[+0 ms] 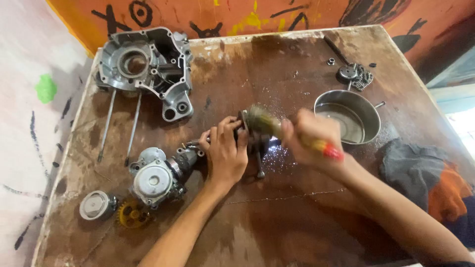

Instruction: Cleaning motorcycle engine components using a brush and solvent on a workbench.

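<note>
My left hand (226, 151) grips a dark, oily metal engine part (258, 143) and holds it down on the wet wooden table (287, 217). Its thin shaft sticks out toward me below the hand. My right hand (309, 138) is closed on a paintbrush with a red and yellow handle (326, 148). The blurred bristles (260, 120) lie on top of the part, right beside my left fingers. A wet, shiny patch spreads on the table under the part.
A grey engine case half (146, 66) with two long studs lies at the back left. A cylinder head (158, 177), a round piston (95, 204) and a yellow gear (130, 215) lie front left. A steel bowl (352, 116), small chain parts (357, 76) and rags (425, 175) are at the right.
</note>
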